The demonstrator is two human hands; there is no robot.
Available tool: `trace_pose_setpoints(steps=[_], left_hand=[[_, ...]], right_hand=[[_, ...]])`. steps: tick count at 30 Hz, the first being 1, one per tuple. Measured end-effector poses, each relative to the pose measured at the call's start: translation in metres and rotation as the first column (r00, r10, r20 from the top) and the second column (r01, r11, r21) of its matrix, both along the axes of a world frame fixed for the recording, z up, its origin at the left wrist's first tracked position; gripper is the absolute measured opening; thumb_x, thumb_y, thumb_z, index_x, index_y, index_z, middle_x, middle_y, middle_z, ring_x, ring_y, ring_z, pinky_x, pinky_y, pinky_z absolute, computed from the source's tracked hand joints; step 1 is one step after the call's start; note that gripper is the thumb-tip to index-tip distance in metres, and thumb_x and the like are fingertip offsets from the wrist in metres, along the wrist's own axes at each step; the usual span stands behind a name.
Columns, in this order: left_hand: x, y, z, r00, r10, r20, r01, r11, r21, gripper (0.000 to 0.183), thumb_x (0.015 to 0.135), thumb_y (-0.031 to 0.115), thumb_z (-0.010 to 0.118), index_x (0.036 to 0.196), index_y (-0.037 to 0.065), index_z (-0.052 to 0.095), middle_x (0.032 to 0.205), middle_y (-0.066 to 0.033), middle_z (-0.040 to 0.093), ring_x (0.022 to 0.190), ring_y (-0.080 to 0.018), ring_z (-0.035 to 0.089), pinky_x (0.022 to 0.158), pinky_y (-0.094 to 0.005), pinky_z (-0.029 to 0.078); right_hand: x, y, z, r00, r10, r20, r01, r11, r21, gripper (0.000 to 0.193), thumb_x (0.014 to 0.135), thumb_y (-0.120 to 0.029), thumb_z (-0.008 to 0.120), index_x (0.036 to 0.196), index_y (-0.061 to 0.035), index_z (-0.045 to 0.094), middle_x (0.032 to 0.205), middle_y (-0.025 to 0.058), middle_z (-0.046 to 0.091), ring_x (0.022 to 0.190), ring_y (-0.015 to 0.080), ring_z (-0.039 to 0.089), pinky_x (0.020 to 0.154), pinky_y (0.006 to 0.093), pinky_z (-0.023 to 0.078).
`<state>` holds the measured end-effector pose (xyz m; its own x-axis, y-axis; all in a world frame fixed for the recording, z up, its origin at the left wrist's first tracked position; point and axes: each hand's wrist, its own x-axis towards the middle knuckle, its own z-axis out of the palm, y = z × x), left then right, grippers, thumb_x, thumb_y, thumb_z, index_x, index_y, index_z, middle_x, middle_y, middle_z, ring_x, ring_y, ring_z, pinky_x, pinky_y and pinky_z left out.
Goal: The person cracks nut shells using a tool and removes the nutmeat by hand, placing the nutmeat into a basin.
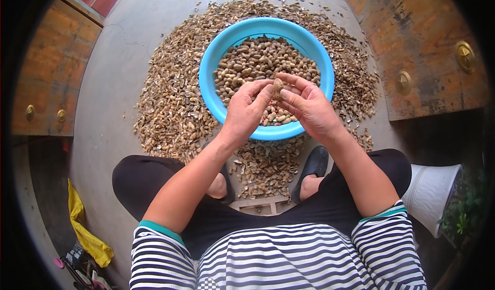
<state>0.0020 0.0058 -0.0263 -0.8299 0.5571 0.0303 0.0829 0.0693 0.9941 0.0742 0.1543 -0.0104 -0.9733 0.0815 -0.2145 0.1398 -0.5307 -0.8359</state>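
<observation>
Over a blue plastic basin [207, 78], my two hands meet at one unshelled peanut [278, 88]. My right hand [313, 108] pinches it between thumb and fingers. From the other side, the thumb and forefinger of my left hand [246, 109] close at the peanut's edge; its lower fingers are hidden behind the thumb and palm. Unshelled peanuts [264, 58] fill much of the basin. Below my hands, some reddish shelled kernels [265, 119] show among them, partly covered by my fingers.
Broken peanut shells [172, 99] lie spread on the grey floor around the basin and between my dark shoes [315, 162]. Brown wooden doors [412, 47] with round metal fittings stand at both sides. A white planter [432, 194] is at right, a yellow bag [87, 228] at left.
</observation>
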Motion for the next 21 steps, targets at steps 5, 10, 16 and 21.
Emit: trace_pose_setpoints(steps=[5,10,16,21], left_hand=[[0.004,-0.003,-0.001,0.998,-0.001,0.065,-0.003,0.998,0.057,0.025,0.089,0.019,0.06,0.105,0.0,0.063,0.101,-0.007,0.058,0.093,-0.0131,0.056,0.08,-0.0257,0.045],[0.004,-0.006,0.005,0.998,-0.03,0.064,0.023,0.995,0.099,0.027,0.091,0.025,0.058,0.105,0.002,0.063,0.098,-0.0012,0.059,0.092,-0.0086,0.054,0.081,-0.0237,0.043],[0.004,-0.004,0.014,0.999,-0.036,0.012,0.036,0.999,0.032,0.027,0.092,0.025,0.057,0.104,0.002,0.063,0.096,-0.0019,0.06,0.092,-0.009,0.054,0.082,-0.0238,0.043],[0.005,-0.003,0.019,0.991,-0.111,0.081,0.105,0.992,0.074,0.028,0.093,0.026,0.055,0.102,0.001,0.063,0.097,-0.0025,0.06,0.093,-0.0104,0.055,0.084,-0.0255,0.043]], right_hand=[[0.002,-0.008,-0.002,1.0,0.013,0.014,-0.014,0.996,0.083,0.037,0.09,-0.009,0.058,0.123,0.0007,0.042,0.11,0.0102,0.059,0.1,0.0149,0.059,0.089,0.0289,0.049],[0.002,-0.011,0.001,0.998,-0.003,0.056,0.006,0.998,-0.062,0.036,0.089,-0.009,0.059,0.12,0.0014,0.043,0.11,0.0111,0.06,0.102,0.0163,0.06,0.091,0.0291,0.049],[0.002,-0.01,0.005,1.0,0.006,0.011,-0.006,0.999,-0.037,0.044,0.085,-0.013,0.065,0.119,0.0047,0.043,0.109,0.0144,0.06,0.1,0.0161,0.06,0.089,0.0285,0.049],[0.002,-0.011,0.008,1.0,0.013,0.015,-0.013,1.0,-0.02,0.045,0.085,-0.013,0.066,0.119,0.0042,0.043,0.11,0.0139,0.06,0.1,0.0166,0.06,0.09,0.0286,0.049]])
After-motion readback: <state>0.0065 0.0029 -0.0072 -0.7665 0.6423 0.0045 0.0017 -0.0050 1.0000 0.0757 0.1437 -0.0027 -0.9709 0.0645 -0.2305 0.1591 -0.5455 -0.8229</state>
